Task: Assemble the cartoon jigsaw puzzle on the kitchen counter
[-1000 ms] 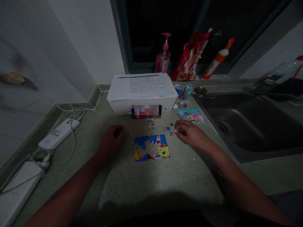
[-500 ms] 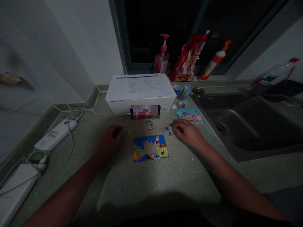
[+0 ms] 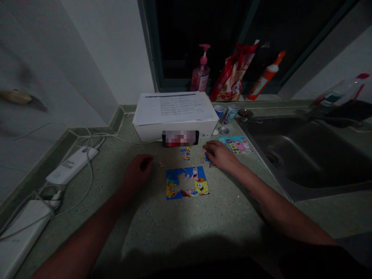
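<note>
A jigsaw puzzle [image 3: 201, 187] with cartoon figures lies flat on the counter, with an unfilled gap in its middle. My left hand [image 3: 137, 171] rests to its left with curled fingers; nothing shows in them. One loose puzzle piece [image 3: 162, 164] lies just right of those fingertips. Behind the puzzle is a small cluster of pieces [image 3: 185, 153]. My right hand [image 3: 222, 155] reaches over more loose pieces [image 3: 202, 159], its thumb and fingertips slightly apart at a pinkish piece. The hand partly hides these. A cartoon picture card [image 3: 240, 144] lies behind my right hand.
A white box [image 3: 177, 130] topped with a printed sheet stands at the back, a phone [image 3: 180, 138] leaning on it. Cans [image 3: 229, 114] stand beside it. A steel sink [image 3: 305, 155] lies right; white power banks [image 3: 72, 164] with cables lie left. Bottles and a red bag line the sill.
My right hand has moved left and slightly away from me, over the loose pieces. My left hand stays in place. The view has shifted slightly.
</note>
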A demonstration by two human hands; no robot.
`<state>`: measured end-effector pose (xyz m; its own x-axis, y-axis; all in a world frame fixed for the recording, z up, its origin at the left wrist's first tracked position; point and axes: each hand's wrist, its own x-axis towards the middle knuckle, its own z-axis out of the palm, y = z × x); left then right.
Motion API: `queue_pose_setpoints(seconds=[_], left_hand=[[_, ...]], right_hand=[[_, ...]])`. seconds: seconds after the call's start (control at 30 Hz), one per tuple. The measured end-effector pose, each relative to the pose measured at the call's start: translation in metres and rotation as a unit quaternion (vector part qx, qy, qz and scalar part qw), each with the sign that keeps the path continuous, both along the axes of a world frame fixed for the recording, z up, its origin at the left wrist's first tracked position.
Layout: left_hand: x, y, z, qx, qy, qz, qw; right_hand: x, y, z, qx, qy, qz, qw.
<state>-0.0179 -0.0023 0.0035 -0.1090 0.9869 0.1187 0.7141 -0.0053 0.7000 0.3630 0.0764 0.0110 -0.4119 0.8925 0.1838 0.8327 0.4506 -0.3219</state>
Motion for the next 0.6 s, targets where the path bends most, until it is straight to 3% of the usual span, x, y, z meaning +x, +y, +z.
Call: queue_pose_setpoints(seconds=[0.6], left_hand=[[0.0, 0.0, 0.001, 0.003, 0.01, -0.001, 1.0]], right_hand=[[-0.001, -0.013, -0.015, 0.047, 0.042, -0.002, 0.998]])
